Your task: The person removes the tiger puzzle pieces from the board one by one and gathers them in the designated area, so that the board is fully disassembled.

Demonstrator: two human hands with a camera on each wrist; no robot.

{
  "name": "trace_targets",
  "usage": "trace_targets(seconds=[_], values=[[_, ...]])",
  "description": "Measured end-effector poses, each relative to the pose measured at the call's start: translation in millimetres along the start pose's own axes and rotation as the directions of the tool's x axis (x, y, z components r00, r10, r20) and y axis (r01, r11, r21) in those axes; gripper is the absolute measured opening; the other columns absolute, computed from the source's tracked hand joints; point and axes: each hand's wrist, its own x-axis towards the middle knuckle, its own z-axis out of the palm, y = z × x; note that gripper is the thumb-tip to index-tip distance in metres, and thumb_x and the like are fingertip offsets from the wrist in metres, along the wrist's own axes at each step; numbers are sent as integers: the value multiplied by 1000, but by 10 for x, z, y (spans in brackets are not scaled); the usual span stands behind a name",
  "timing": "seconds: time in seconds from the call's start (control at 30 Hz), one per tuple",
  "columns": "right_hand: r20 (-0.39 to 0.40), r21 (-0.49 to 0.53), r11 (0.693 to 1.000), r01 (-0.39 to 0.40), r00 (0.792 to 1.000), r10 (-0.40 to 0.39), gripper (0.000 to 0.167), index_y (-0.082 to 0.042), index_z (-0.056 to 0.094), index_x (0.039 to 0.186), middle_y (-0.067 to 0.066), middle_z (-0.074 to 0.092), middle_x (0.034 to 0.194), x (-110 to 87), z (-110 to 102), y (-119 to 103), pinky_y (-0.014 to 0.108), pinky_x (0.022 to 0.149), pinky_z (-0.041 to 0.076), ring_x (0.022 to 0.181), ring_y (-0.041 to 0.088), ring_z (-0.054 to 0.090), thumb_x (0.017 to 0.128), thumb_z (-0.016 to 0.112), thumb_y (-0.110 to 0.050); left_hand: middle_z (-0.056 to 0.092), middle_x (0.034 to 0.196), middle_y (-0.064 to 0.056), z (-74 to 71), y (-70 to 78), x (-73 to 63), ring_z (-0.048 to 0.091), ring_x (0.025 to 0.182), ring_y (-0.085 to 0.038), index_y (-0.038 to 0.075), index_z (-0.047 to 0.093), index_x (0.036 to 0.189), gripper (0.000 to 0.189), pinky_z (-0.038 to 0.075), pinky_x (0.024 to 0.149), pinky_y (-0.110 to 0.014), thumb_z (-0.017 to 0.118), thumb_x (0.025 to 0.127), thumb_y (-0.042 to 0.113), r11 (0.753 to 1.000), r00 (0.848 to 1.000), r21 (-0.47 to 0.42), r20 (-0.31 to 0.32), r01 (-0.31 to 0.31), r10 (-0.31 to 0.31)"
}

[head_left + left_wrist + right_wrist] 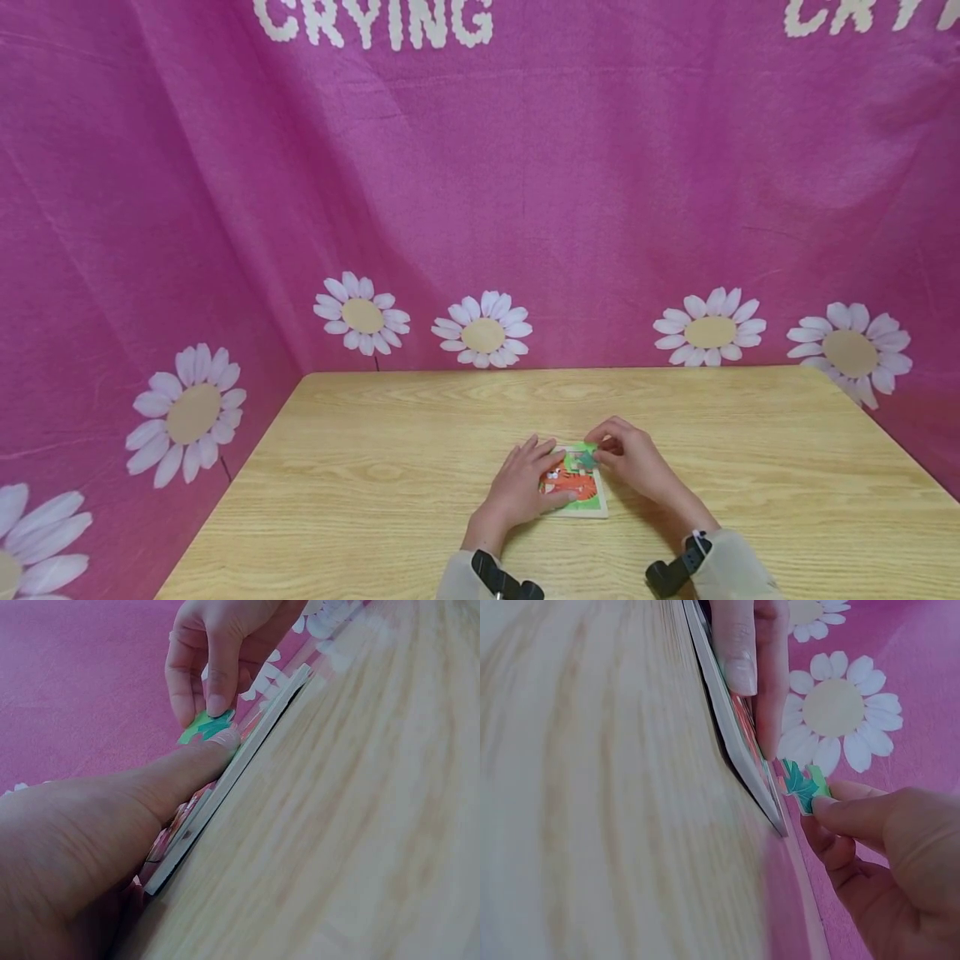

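Observation:
A small picture puzzle in a pale wooden frame (604,505) lies on the table, showing an orange striped animal on green. My left hand (519,487) rests over its left side, fingers spread and thumb (180,776) lying across the picture. Between the thumb and fingers of my right hand (632,458) is a green puzzle piece (804,787) with a darker teal leaf shape. The right hand pinches it at the puzzle's upper right corner, where the piece appears raised above the frame in both wrist views. The left palm hides the puzzle's left edge.
The light wood-grain table (360,483) extends around the puzzle on all sides. Behind it and to the left hangs a pink cloth (570,183) with white daisies and lettering. Black wrist cameras (678,568) sit on both wrists.

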Motion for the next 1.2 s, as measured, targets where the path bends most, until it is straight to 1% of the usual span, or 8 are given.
trace_targets(seconds=[0.07, 0.23, 0.33, 0.6, 0.8, 0.93, 1.07, 1.2], values=[[-2, -4, 1000, 0, 1000, 0, 18, -6, 68, 98, 8, 65, 99, -15, -22, 13, 21, 73, 55, 88, 17, 65, 85, 68, 6, 42, 155, 1, -5, 2, -2, 27, 150, -25, 22, 51, 144, 65, 22, 124, -48, 66, 88, 51, 1000, 1000, -3, 2, 1, -1], [-11, -10, 1000, -30, 1000, 29, 17, -6, 69, 98, 8, 65, 100, -38, -68, 43, 20, 73, 55, 87, 15, 65, 85, 68, 5, 42, 155, 1, -1, 1, -3, 27, 150, -25, 22, 51, 144, 64, 22, 124, -48, 66, 88, 51, 1000, 1000, -9, 5, 1, -1], [-12, -19, 999, -27, 1000, 27, 17, -6, 69, 98, 8, 65, 99, -50, -94, 66, 19, 71, 54, 86, 14, 64, 86, 68, 4, 42, 155, 1, 2, 3, -4, 28, 150, -25, 22, 51, 144, 64, 22, 124, -48, 67, 88, 51, 1000, 1000, -3, 1, -1, 1], [-32, -21, 999, -24, 999, 23, 18, -6, 69, 97, 7, 65, 99, -88, -146, 102, 20, 74, 56, 90, 19, 66, 84, 69, 6, 43, 155, 1, 8, 7, -3, 29, 150, -26, 22, 52, 143, 64, 23, 124, -46, 67, 88, 51, 1000, 1000, 8, -11, -14, 14], [-25, -26, 998, -57, 998, 56, 17, -6, 68, 98, 8, 65, 99, -117, -188, 108, 18, 71, 54, 86, 15, 64, 86, 67, 6, 43, 155, 0, 11, 7, -2, 28, 150, -26, 22, 51, 143, 64, 22, 124, -46, 67, 88, 50, 1000, 1000, 4, -9, -15, 15], [-21, -30, 997, -73, 997, 73, 17, -6, 69, 98, 8, 65, 100, -125, -211, 132, 20, 73, 55, 88, 16, 64, 87, 66, 6, 43, 155, 1, 12, 3, -1, 28, 150, -25, 22, 52, 143, 64, 22, 125, -47, 68, 88, 50, 1000, 1000, -23, 0, -2, 2], [-29, -37, 997, -66, 997, 65, 17, -7, 69, 97, 7, 65, 100, -134, -231, 175, 21, 75, 56, 89, 16, 65, 86, 67, 6, 43, 155, 1, 13, -7, 3, 26, 151, -25, 22, 51, 144, 65, 21, 125, -48, 68, 88, 50, 999, 1000, -45, 10, 7, -7], [-42, -38, 999, -31, 999, 29, 18, -7, 69, 96, 6, 65, 98, -149, -258, 213, 19, 72, 55, 85, 13, 65, 85, 68, 7, 43, 155, 1, 6, -12, 0, 27, 151, -25, 22, 51, 144, 64, 22, 124, -47, 67, 88, 50, 999, 1000, -33, 2, -4, 4]])
